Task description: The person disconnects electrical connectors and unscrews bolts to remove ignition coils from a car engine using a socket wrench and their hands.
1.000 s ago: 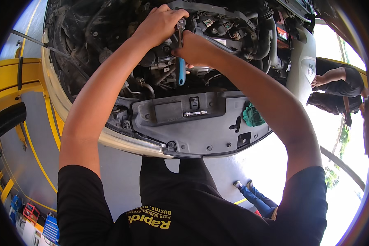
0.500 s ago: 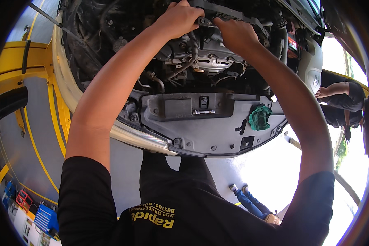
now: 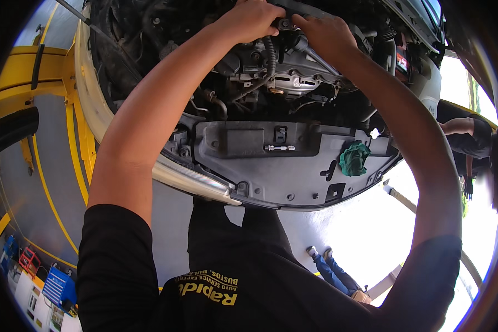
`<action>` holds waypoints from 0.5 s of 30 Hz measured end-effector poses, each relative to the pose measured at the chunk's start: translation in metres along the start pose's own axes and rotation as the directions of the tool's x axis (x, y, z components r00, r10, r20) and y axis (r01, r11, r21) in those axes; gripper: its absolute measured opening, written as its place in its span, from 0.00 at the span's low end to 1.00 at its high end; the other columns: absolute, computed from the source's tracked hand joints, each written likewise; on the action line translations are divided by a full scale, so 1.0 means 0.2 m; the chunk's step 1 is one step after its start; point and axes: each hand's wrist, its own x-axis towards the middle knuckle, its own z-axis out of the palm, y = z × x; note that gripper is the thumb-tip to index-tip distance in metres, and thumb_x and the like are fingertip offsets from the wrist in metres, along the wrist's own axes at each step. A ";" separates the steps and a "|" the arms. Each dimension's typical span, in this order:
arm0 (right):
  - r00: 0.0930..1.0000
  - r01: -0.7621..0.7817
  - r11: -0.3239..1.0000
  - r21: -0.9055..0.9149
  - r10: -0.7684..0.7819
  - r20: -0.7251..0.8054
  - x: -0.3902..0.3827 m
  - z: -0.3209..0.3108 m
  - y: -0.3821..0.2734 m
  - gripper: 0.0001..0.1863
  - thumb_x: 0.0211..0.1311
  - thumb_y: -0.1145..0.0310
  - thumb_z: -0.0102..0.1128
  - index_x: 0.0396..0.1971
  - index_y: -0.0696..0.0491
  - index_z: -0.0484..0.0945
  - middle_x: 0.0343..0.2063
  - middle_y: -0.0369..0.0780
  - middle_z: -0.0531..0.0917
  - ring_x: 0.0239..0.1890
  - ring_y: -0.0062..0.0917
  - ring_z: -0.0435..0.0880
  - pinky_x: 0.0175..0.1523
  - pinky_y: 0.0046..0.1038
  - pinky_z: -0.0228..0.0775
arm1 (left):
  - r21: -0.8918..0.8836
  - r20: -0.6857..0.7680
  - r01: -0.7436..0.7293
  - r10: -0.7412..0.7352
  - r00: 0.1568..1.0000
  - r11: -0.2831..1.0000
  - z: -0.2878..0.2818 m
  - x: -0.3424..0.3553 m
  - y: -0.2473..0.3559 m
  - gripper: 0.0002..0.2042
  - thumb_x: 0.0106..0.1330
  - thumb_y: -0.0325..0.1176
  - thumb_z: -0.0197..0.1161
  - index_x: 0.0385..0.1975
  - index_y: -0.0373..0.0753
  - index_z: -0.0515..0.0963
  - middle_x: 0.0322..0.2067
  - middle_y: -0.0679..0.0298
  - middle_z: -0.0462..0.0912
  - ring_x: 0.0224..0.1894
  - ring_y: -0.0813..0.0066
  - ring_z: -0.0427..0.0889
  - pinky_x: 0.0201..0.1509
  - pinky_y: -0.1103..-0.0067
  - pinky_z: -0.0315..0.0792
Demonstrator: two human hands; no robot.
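Observation:
Both my arms reach into the engine bay (image 3: 243, 72) of a car. At the top of the view, my left hand (image 3: 253, 21) is closed, its fingers curled beside the round head of a ratchet wrench (image 3: 284, 24). What lies inside those fingers is hidden. My right hand (image 3: 329, 36) is closed around the ratchet's handle, thumb near the head. A bright metal bar (image 3: 322, 60) slants below the right hand; I cannot tell whether it is a tool or an engine part. Nearer me, a slim metal socket extension (image 3: 280, 148) lies on the grey plastic cover (image 3: 276, 180).
A crumpled green cloth (image 3: 354, 158) rests on the cover's right side. A prop rod (image 3: 72, 10) slants at upper left. Yellow lift parts (image 3: 27, 72) stand left of the car. Other people (image 3: 467, 135) are at the right, and legs in jeans (image 3: 334, 271) show lower down.
The ratchet head and both hands have shifted slightly right and up in the view. My right hand has turned a little, and the slanting metal bar below it now shows.

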 end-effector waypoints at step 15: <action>0.961 -0.208 0.943 0.260 0.148 0.234 0.05 -0.07 -0.17 0.18 0.67 0.70 0.60 0.53 0.57 0.69 0.29 0.47 0.87 0.37 0.42 0.90 0.40 0.44 0.82 | 0.057 -0.131 -0.038 0.045 0.990 0.998 0.09 -0.03 -0.04 0.10 0.66 0.35 0.69 0.44 0.40 0.83 0.47 0.59 0.85 0.58 0.52 0.74 0.61 0.50 0.67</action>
